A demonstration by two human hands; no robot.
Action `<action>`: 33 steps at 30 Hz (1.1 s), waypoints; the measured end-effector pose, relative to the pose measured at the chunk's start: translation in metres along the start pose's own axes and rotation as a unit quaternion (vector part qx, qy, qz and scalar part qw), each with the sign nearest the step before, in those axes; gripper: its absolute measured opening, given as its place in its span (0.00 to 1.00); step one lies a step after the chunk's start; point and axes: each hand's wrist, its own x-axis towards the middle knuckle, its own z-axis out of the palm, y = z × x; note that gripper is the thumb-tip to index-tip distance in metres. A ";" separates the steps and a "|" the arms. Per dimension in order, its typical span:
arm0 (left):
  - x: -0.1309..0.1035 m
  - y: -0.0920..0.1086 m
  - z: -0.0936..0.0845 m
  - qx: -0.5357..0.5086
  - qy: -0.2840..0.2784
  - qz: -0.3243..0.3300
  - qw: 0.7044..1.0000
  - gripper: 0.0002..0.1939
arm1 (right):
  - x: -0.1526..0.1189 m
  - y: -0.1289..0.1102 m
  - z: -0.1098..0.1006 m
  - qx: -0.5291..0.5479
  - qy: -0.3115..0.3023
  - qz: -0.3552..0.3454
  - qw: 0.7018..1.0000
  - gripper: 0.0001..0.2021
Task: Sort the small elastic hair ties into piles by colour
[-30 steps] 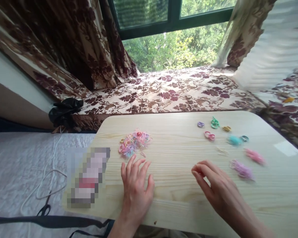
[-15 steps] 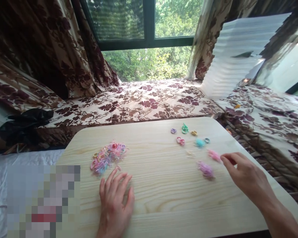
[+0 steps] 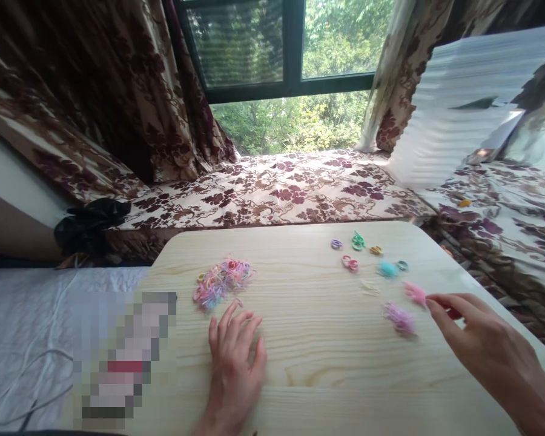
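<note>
My left hand (image 3: 236, 357) rests low over the light wooden table, its fingers spread and holding nothing. Just past its fingertips lies a single pink band (image 3: 238, 303), with a mixed heap of small coloured elastic bands (image 3: 222, 281) beyond. At the right, thumb and forefinger of my right hand (image 3: 481, 342) pinch together at the edge of a pink bunch of bands (image 3: 415, 293); whatever is between them is too small to make out. Nearby are a purple bunch (image 3: 399, 320), a turquoise bunch (image 3: 387, 269) and a few pale bands (image 3: 370, 288).
Farther back on the table (image 3: 309, 375) sit small groups of thicker ties: purple (image 3: 336, 244), green (image 3: 358, 241), yellow (image 3: 376, 249), red-pink (image 3: 349, 263) and grey-blue (image 3: 402, 265). A blurred-out object (image 3: 131, 357) lies at left. Behind is a flowered window seat (image 3: 290, 194).
The whole view has swung left, so everything appears farther right. Against the table, my right hand stays by the pink bunch with its fingertips pinched, and my left hand has hardly moved.
</note>
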 end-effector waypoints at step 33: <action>0.012 0.011 -0.007 -0.035 0.037 -0.076 0.996 0.09 | -0.046 -0.146 0.077 0.150 -0.085 -0.115 0.978 0.18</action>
